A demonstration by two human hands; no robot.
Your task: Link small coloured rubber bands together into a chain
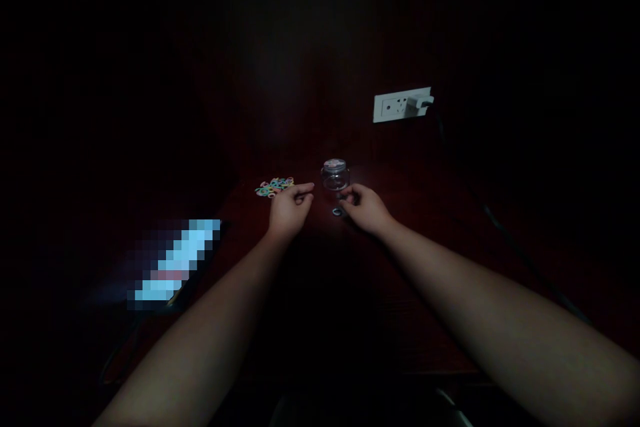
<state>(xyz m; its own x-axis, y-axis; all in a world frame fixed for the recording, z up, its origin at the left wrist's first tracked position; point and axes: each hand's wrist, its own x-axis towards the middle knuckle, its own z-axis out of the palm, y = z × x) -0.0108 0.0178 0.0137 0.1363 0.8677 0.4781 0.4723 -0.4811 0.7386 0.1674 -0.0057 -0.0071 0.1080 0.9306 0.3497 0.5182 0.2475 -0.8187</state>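
A clear jar (335, 179) with a patterned lid stands on the dark red table, just beyond my hands. My left hand (290, 210) is next to a pile of colourful hair ties (273, 187); its index finger is stretched out and the thumb stands apart, with nothing visible between them. My right hand (369, 208) is in front of the jar on its right side, fingers curled toward the thumb. Whatever those fingertips hold, if anything, is too dim to make out. A small pale ring (337, 211) lies just below the right thumb tip.
A lit screen (180, 263), blurred into blocks, is at the left with a cable near it. On the back wall a white power socket (400, 105) holds a plug (419, 103). A dark cord (515, 237) runs down the right side. Most of the surroundings are dark.
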